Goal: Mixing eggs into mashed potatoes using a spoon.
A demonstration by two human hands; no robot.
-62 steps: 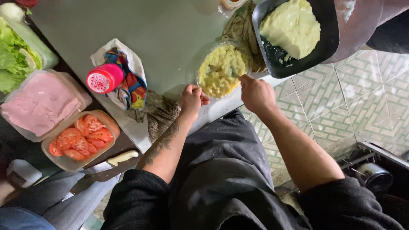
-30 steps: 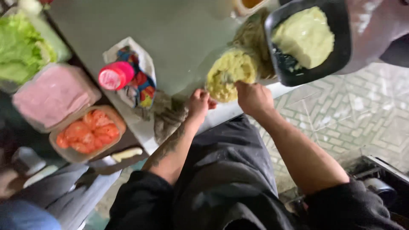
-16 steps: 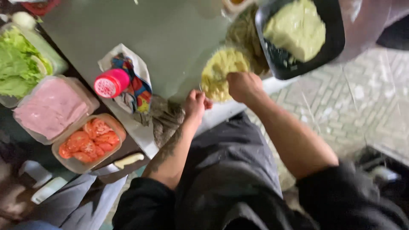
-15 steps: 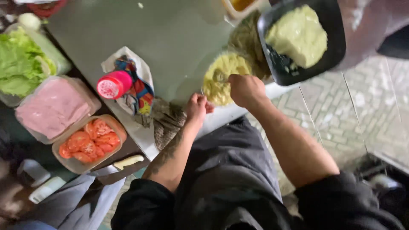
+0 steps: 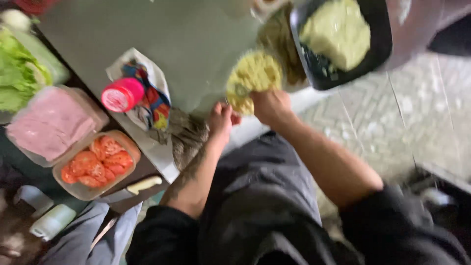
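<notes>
A round yellow patty lies on the grey counter near its front edge. My right hand grips the patty's near edge, fingers closed over it. My left hand, on a tattooed forearm, is curled shut just left of it at the counter's edge; blur hides whether it holds anything. Behind the patty a black tray carries a pale slab of food.
Left of my hands are a brownish cloth, a patterned cloth and a pink-lidded jar. Further left stand tubs of tomato slices, pink ham and lettuce. A knife lies by the tomatoes. Tiled floor is at right.
My right hand has moved from the patty's right side to its near edge and closed on it. My left hand has stayed at the counter's edge. The view has shifted and blurred.
</notes>
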